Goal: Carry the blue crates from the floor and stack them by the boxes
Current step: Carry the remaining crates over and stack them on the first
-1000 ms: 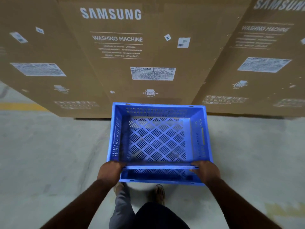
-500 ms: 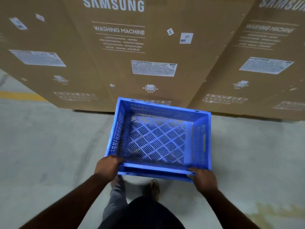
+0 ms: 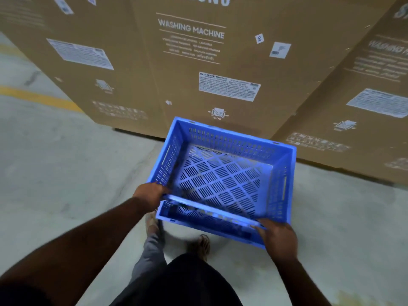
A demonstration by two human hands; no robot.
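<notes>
I hold an empty blue crate (image 3: 223,177) with slotted walls and a lattice floor in front of me, above the concrete floor. My left hand (image 3: 150,195) grips the near-left corner of its rim. My right hand (image 3: 278,239) grips the near-right corner. The crate is tilted, its right side lower and nearer to me. Its far edge is close to the tall brown washing machine boxes (image 3: 198,62), which fill the upper half of the view.
A second cardboard box (image 3: 364,102) stands to the right, a third (image 3: 72,58) to the left. A yellow line (image 3: 37,98) runs on the grey floor at the left. My legs and feet (image 3: 154,226) show below the crate.
The crate has moved closer to the boxes and rotated clockwise, its right side dropping. Both hands kept their grip. The view has shifted forward and tilted.
</notes>
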